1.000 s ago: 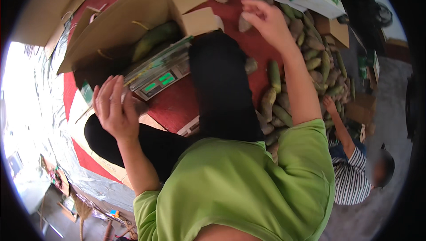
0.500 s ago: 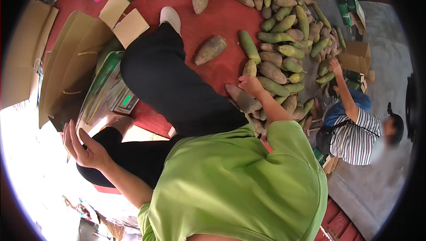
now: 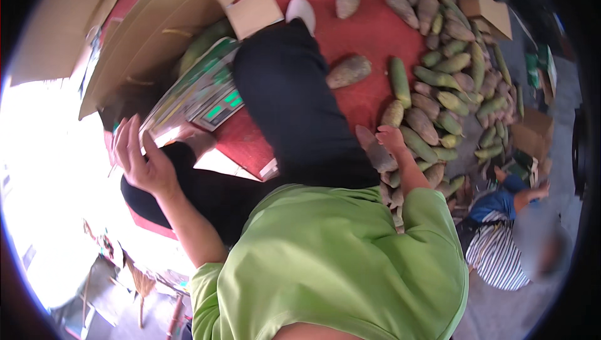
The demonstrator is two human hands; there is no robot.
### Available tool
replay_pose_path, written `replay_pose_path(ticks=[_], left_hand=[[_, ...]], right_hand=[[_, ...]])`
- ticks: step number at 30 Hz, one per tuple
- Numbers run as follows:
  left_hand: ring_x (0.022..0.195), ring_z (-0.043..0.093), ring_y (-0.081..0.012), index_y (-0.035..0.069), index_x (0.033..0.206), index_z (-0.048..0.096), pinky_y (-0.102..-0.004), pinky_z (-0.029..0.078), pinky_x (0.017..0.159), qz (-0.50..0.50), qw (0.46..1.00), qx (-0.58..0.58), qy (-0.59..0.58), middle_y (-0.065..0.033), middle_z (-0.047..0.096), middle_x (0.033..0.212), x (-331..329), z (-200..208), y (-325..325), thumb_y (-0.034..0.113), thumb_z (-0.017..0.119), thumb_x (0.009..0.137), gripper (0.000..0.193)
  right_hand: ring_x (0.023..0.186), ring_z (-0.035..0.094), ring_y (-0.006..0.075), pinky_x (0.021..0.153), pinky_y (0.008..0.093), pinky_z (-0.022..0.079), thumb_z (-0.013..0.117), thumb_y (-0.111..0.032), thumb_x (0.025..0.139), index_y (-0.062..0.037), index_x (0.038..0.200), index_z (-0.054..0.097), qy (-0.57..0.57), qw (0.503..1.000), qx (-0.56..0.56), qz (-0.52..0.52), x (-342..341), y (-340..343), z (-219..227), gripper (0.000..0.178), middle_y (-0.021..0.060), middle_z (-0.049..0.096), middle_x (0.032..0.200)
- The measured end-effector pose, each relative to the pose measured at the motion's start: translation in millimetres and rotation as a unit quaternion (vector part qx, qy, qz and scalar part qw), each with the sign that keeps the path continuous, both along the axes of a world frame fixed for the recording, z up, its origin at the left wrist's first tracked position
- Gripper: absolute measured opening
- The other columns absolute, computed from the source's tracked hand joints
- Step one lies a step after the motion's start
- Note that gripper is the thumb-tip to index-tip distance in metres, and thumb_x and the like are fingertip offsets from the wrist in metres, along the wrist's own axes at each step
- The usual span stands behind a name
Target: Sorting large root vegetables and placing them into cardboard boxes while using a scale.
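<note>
My right hand (image 3: 392, 140) is at the left edge of a heap of large green and brown roots that look like radishes. A short yellowish root (image 3: 392, 113) lies just beyond its fingertips, and a brown root (image 3: 379, 154) is close beside the hand. The fingers are loosely bent and seem to hold nothing. On the other side, my left hand (image 3: 147, 166) is raised with its fingers apart, nothing in it. It hovers near a tall open cardboard box (image 3: 141, 33) with green roots (image 3: 203, 46) inside. A scale (image 3: 216, 111) with lit green digits sits by the box.
Several loose roots, one a brown root (image 3: 349, 71), lie on the red floor covering (image 3: 369, 40) ahead of my knee. A co-worker (image 3: 498, 246) in a striped top is at the far right, by a cardboard box (image 3: 532, 132). A broom (image 3: 141, 284) is at the lower left.
The view has swung, shifting the scene right. My right hand has come away from the short yellowish root, which stays on the floor. The co-worker's arm has drawn back from the heap.
</note>
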State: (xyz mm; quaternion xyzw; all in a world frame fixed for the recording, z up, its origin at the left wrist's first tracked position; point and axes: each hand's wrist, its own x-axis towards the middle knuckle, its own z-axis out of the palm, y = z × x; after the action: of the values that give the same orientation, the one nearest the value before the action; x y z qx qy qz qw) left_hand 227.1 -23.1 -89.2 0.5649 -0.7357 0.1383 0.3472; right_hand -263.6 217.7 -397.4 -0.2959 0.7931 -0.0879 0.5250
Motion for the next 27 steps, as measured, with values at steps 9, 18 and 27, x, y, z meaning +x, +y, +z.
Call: replay_pose_path(ticks=[9, 18, 27], left_hand=[[0.104, 0.062, -0.0266, 0.003, 0.106, 0.069, -0.0411, 0.044, 0.099, 0.009, 1.0, 0.005, -0.008, -0.0104, 0.066, 0.105, 9, 3, 4, 0.002, 0.062, 0.086, 0.021], [0.101, 0.063, -0.0273, 0.003, 0.103, 0.07, -0.0392, 0.045, 0.093, 0.007, 1.0, -0.017, -0.013, -0.0084, 0.067, 0.099, 9, 6, 3, 0.002, 0.064, 0.082, 0.022], [0.101, 0.063, -0.0277, 0.002, 0.103, 0.07, -0.0387, 0.046, 0.093, 0.015, 1.0, 0.0, 0.01, -0.0105, 0.067, 0.101, 7, 2, 0, -0.004, 0.063, 0.08, 0.024]], right_hand=[[0.066, 0.065, 0.0161, 0.062, 0.031, 0.052, 0.07, -0.013, 0.074, 0.0, 0.102, 0.067, -0.017, 0.996, -0.038, -0.078, 31, -30, 22, 0.031, 0.0113, 0.068, 0.078], [0.056, 0.058, 0.011, 0.05, 0.0262, 0.046, 0.066, -0.017, 0.078, -0.0034, 0.1, 0.069, 0.004, 0.998, -0.059, -0.005, 44, -31, 16, 0.026, 0.0038, 0.064, 0.07], [0.064, 0.063, 0.0185, 0.06, 0.0312, 0.05, 0.069, -0.027, 0.082, -0.0055, 0.093, 0.069, -0.01, 0.99, -0.123, 0.075, 38, -20, -16, 0.025, 0.0092, 0.066, 0.075]])
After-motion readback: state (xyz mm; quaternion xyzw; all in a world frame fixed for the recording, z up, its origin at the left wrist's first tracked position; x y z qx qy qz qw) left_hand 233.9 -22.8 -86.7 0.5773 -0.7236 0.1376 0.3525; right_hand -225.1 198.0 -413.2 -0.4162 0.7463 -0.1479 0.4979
